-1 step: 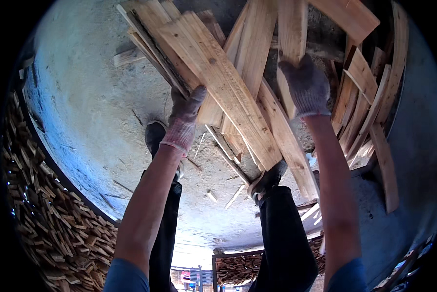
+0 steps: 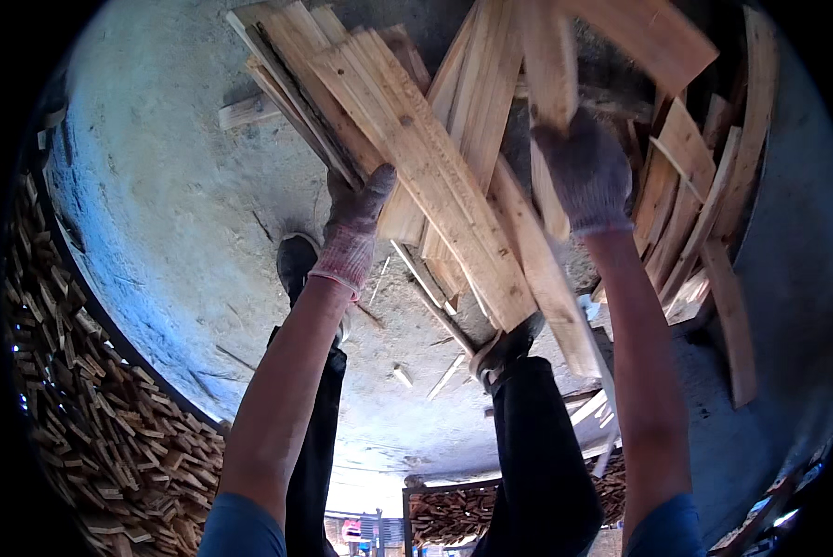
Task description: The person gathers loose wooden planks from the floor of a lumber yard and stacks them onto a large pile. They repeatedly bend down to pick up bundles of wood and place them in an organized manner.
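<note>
My left hand (image 2: 356, 218), in a dirty knitted work glove, is closed round a bundle of rough boards (image 2: 310, 102), with its thumb pressed along their lower edge. A wide knotty board (image 2: 426, 176) lies slanted across the pile, its near end by my right shoe. To the right, my gloved right hand (image 2: 591, 181) grips an upright wooden plank (image 2: 548, 79); its thumb rests on the plank and its other fingers are hidden. Both this hand and the plank are slightly blurred. Between my hands, more boards (image 2: 486, 93) lie crossed over one another.
Curved slabs and offcuts (image 2: 704, 186) are heaped at the right. Chips and thin sticks (image 2: 403, 376) litter the concrete floor (image 2: 184, 204). A large stack of cut wood pieces (image 2: 110, 436) stands at the left behind a dark rail. My shoes (image 2: 296, 260) stand close to the pile.
My right hand has shifted slightly nearer, and the plank in it has tipped a little left. A thin pale strip now shows beside my right forearm. My left hand has hardly moved.
</note>
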Demonstrator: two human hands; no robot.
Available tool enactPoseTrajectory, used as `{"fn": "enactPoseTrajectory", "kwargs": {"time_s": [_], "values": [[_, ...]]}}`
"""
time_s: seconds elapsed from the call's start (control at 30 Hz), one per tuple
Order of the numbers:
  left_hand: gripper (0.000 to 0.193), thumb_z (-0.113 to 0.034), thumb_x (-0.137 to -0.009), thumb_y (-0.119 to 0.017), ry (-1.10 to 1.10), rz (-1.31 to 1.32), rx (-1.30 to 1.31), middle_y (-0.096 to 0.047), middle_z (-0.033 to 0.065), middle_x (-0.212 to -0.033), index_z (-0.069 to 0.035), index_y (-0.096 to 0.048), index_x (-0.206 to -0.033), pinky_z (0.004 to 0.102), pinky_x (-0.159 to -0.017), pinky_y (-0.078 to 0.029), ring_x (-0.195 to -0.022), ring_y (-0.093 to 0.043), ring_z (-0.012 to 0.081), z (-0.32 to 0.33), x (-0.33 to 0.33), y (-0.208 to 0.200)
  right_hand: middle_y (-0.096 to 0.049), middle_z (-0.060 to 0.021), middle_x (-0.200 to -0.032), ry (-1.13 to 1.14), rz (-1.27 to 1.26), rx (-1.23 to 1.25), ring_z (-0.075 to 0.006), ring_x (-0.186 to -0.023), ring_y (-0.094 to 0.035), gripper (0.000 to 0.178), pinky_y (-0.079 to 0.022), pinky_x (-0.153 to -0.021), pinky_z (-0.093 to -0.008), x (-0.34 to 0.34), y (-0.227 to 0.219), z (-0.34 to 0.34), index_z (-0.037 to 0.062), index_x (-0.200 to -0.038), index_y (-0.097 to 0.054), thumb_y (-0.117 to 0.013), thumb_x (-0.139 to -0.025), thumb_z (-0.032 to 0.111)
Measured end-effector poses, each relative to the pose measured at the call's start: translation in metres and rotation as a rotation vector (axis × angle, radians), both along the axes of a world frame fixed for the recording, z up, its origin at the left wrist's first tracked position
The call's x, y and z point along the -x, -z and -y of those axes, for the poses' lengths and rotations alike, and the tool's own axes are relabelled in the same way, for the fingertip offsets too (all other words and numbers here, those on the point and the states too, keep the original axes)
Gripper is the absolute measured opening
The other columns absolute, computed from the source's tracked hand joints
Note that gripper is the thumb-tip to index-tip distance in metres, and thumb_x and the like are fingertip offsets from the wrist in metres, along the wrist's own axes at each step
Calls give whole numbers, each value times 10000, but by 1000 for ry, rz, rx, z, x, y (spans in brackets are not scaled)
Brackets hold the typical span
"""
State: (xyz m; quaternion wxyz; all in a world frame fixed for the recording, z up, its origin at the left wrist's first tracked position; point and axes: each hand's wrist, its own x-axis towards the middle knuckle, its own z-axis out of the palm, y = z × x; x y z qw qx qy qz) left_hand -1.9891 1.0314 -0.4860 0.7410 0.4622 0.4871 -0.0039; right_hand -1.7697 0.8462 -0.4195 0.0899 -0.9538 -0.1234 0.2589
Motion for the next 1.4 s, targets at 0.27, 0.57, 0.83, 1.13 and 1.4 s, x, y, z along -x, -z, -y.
{"fn": "enactPoseTrajectory", "kwargs": {"time_s": [0.27,0.57,0.83,1.13,1.4], "values": [[1184,-596,-836,-783,26,-208,-1,-378,192,-1550,-5,-97,-1600,384,-1111,-388,-1337,-454,268,0,-10,-30,-741,-206,-1006,-59,-402,-247,-328,-874,-742,481,-574,-811,-419,113,-27,59,80,-1256,-668,-726,-920,419],[904,-420,-847,-835,5,-194,-330,-531,147,-1396,2,-357,-1488,360,-1083,-409,-1246,-532,242,21,-18,-40,-641,-258,-1193,278,-312,-126,-359,-1171,-637,805,-525,-993,-441,3,-29,-72,-88,-1247,-555,-825,-758,492],[620,-439,-976,-687,38,-284,-253,-657,102,-1249,14,-554,-1378,364,-918,-516,-1117,-617,166,-10,-34,-92,-629,-310,-1228,171,-241,-223,-450,-1127,-644,784,-530,-988,-462,30,-14,-38,-58,-1335,-492,-781,-766,397],[1061,-659,-874,-694,259,-154,-583,-447,225,-1494,13,-251,-1566,392,-1091,-426,-1338,-488,323,-81,-33,-43,-598,-307,-1323,440,-364,-370,-361,-1267,-580,968,-440,-1073,-404,27,29,24,-100,-1431,-439,-762,-813,571],[1064,-691,-848,-692,-61,-128,157,-347,82,-1584,-110,-218,-1604,422,-1207,-247,-1457,-324,241,-34,10,1,-651,-228,-1253,406,-752,-566,-334,-1078,-664,1020,-484,-1042,-405,-13,56,-13,-73,-1387,-504,-635,-830,771]]}}
